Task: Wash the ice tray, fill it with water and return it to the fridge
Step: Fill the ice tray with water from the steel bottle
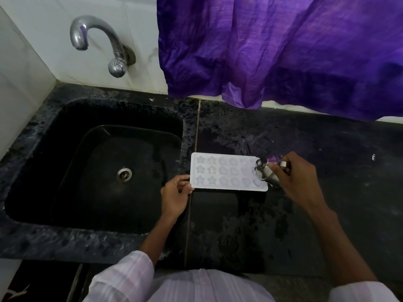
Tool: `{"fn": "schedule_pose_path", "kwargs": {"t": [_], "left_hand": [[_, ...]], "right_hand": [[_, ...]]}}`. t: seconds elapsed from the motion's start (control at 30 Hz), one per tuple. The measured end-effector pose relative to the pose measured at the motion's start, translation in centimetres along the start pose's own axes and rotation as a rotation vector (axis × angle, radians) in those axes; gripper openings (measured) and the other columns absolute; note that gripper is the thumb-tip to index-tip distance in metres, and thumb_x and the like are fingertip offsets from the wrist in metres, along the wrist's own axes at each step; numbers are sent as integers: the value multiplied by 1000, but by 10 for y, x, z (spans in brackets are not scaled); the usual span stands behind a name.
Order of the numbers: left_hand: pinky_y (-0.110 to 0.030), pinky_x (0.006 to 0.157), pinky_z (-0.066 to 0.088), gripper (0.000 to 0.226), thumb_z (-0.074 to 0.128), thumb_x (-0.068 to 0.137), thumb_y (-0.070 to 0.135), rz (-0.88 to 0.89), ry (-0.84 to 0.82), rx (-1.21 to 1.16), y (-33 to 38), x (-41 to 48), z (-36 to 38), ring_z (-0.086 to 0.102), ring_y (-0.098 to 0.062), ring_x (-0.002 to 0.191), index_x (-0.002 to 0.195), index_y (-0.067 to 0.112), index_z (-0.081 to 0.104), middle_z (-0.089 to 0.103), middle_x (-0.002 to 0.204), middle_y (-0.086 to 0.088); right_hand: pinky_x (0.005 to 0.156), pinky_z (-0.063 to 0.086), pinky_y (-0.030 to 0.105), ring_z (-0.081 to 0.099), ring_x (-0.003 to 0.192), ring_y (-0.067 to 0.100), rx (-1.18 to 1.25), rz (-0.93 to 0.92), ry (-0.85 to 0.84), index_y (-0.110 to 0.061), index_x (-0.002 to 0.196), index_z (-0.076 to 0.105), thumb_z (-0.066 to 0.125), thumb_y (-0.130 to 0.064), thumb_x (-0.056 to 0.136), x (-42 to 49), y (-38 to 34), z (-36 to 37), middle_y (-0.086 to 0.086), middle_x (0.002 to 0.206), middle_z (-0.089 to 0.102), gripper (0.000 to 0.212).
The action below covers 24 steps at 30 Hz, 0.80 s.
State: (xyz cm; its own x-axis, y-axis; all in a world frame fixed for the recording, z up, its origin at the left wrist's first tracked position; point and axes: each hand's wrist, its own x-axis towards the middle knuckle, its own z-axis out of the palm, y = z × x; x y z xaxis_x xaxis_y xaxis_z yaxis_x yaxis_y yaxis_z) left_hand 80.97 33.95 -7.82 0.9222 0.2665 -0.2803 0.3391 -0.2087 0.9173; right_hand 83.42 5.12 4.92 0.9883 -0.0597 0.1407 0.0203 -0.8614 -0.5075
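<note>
A white ice tray with star and flower shaped cells lies flat on the black stone counter, just right of the sink. My left hand pinches the tray's near left corner. My right hand holds a small steel cup tilted over the tray's right end, its mouth above the last cells. Water in the cells is hard to make out.
A black sink with a steel drain fills the left side. A chrome tap sticks out of the white tiled wall above it. A purple curtain hangs over the counter's back edge. The counter looks wet.
</note>
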Motion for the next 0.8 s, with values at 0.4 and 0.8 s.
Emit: {"fn": "schedule_pose_path", "kwargs": {"t": [0.4,0.8], "left_hand": [[-30,80,62,21,66,92,-1,-4,13,-7,-1,-1,1,74,-10,76,110,10,70,74,86,0],[-14,73,58,23,64,93,-1,11,29,23,3,-3,1,73,-11,78,114,7,70,75,91,-5]], "right_hand": [[53,34,23,41,57,15,3,-17,3,-6,76,49,72,-21,87,13,-1,-1,3,65,49,29],[52,35,25,43,58,16,10,-34,-6,-7,77,50,71,-21,88,26,3,1,2,66,48,28]]}}
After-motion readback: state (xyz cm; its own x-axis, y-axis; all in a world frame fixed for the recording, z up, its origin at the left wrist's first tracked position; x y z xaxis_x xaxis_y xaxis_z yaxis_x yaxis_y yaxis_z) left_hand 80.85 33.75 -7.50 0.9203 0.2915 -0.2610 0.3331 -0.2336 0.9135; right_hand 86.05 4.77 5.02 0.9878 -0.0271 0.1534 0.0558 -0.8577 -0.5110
